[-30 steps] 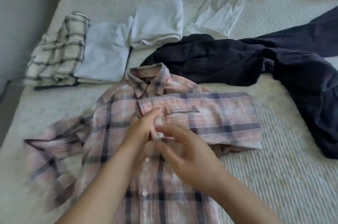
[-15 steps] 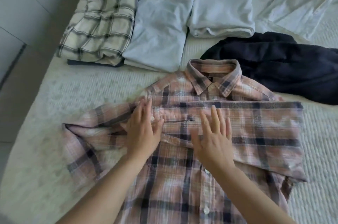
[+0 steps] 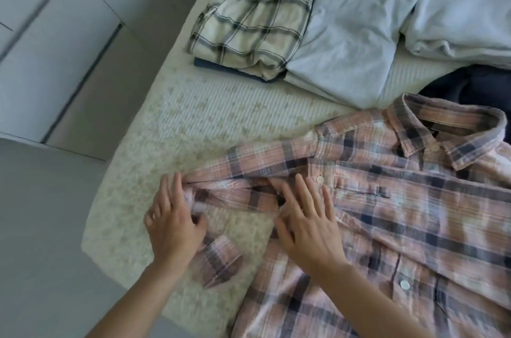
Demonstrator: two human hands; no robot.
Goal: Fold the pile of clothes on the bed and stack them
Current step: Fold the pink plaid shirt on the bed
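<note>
Both hands work the pink plaid button-up shirt (image 3: pixel 387 213) spread on the cream textured bed (image 3: pixel 193 130): left hand (image 3: pixel 174 224) pinches the bent sleeve to fold it inward, right hand (image 3: pixel 307 227) lies flat, fingers straight, pinning the chest so it stays put

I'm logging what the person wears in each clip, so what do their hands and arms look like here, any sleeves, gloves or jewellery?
Both forearms are bare as far as the picture shows: no sleeves or cuffs in view. The left hand and right hand wear no gloves, and no rings, watch or bracelets show on them. Fingernails look short, though the picture is slightly blurred.
</note>
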